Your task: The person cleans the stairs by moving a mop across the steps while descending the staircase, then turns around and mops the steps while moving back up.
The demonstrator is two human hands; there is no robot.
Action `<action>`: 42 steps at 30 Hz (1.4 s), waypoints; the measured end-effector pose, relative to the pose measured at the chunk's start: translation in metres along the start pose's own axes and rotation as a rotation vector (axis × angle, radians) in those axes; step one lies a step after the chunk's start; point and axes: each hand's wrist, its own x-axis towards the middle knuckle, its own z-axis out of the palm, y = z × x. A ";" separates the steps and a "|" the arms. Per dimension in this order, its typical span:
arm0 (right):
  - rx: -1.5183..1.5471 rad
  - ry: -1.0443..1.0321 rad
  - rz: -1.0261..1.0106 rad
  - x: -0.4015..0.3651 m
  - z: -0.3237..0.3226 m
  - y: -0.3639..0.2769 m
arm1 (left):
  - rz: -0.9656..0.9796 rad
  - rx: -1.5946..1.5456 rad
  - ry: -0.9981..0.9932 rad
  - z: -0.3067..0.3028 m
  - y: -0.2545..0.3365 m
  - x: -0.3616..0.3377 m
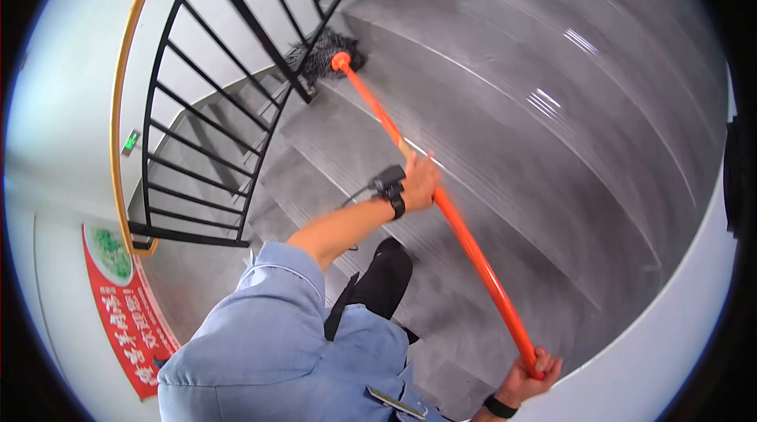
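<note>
- The stairs point(552, 146) were grey stone-like steps with a glossy sheen, and streaks of light showed on the treads in the upper right of the frame.
- A white wall point(63, 67) filled the left side, with a small green sign point(130, 141) on it and a red poster point(126, 319) at the lower left.
- A black railing point(213, 106) with a yellow handrail point(118, 106) ran down the upper left, and a lower flight showed through its bars.
- The mop head point(323, 55), dark and stringy, lay on a step at the top centre, pressed against the foot of the railing.
- The orange handle point(465, 240) slanted from the mop head down to the lower right of the frame.
- The left hand point(418, 181), with a black device at its wrist, had its grip closed around the handle's middle.
- The right hand point(536, 367), with a black band at its wrist, had its grip closed around the handle's end, close to the pale side wall point(670, 343).
- A blue shirt point(268, 351) filled the bottom left.
- The steps stretched wide and bare from the handle to the right edge, and the railing and side wall bounded them.
</note>
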 end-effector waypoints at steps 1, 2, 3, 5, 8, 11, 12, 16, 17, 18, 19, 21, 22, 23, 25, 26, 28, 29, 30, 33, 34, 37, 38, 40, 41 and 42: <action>0.045 0.122 -0.048 -0.018 -0.021 -0.039 | 0.098 -0.063 0.009 0.000 0.038 -0.009; -0.012 0.030 -0.110 -0.038 -0.050 -0.080 | 0.198 -0.128 0.022 -0.003 0.078 -0.015; -0.076 -0.061 -0.174 -0.057 -0.072 -0.116 | 0.260 -0.183 0.059 -0.003 0.120 -0.022; -0.062 0.123 -0.338 -0.107 -0.077 -0.174 | 0.382 -0.306 0.115 -0.009 0.207 -0.037; 0.038 0.415 -0.637 -0.195 -0.113 -0.253 | 0.560 -0.480 0.150 -0.023 0.332 -0.059; -0.011 0.487 -0.890 -0.286 -0.119 -0.294 | 0.752 -0.691 0.134 -0.039 0.437 -0.077; -0.005 0.456 -0.955 -0.315 -0.123 -0.301 | 0.813 -0.757 0.113 -0.041 0.468 -0.083; -0.064 0.481 -1.171 -0.359 -0.108 -0.284 | 0.993 -0.922 0.042 -0.029 0.571 -0.077; -0.096 0.455 -1.186 -0.366 -0.103 -0.276 | 1.048 -0.939 0.047 -0.022 0.594 -0.074; -0.190 0.461 -1.191 -0.367 -0.096 -0.264 | 1.096 -0.955 0.057 -0.016 0.614 -0.069; -0.278 0.359 -1.205 -0.370 -0.098 -0.256 | 1.111 -0.973 0.053 -0.009 0.634 -0.064; -0.626 0.392 -1.225 -0.348 -0.065 -0.228 | 1.029 -1.022 0.230 -0.004 0.665 -0.056; -0.727 0.380 -1.233 -0.340 -0.061 -0.220 | 1.041 -1.036 0.233 0.000 0.672 -0.048; -0.828 0.367 -1.241 -0.334 -0.056 -0.215 | 1.061 -0.977 0.175 -0.001 0.671 -0.039; -0.773 0.362 -1.308 -0.336 -0.048 -0.217 | 1.088 -0.910 0.110 -0.008 0.667 -0.044; -0.824 0.401 -1.364 -0.341 -0.038 -0.220 | 1.119 -0.922 0.057 -0.017 0.665 -0.045; -0.832 0.360 -1.524 -0.355 -0.036 -0.243 | 1.125 -0.964 0.060 -0.045 0.655 -0.049; -0.780 0.466 -1.604 -0.360 -0.018 -0.256 | 1.111 -0.958 0.055 -0.058 0.648 -0.057; -0.734 0.476 -1.680 -0.367 -0.005 -0.274 | 1.093 -0.993 0.041 -0.072 0.645 -0.064; -0.662 0.525 -1.793 -0.397 0.017 -0.331 | 1.073 -0.988 -0.002 -0.112 0.620 -0.092; -0.697 0.503 -1.772 -0.404 0.026 -0.350 | 1.063 -0.949 -0.037 -0.127 0.609 -0.100; -0.689 0.415 -1.629 -0.397 0.030 -0.402 | 0.973 -0.971 -0.039 -0.148 0.570 -0.109; -0.687 0.379 -1.586 -0.384 0.030 -0.405 | 0.941 -0.963 -0.011 -0.148 0.552 -0.111; -0.555 0.321 -1.484 -0.344 0.030 -0.404 | 0.831 -0.942 0.061 -0.145 0.504 -0.101; -0.498 0.239 -1.401 -0.321 0.024 -0.405 | 0.783 -0.939 0.119 -0.145 0.481 -0.096; -0.413 0.073 -1.234 -0.298 0.009 -0.411 | 0.741 -0.847 0.129 -0.141 0.452 -0.086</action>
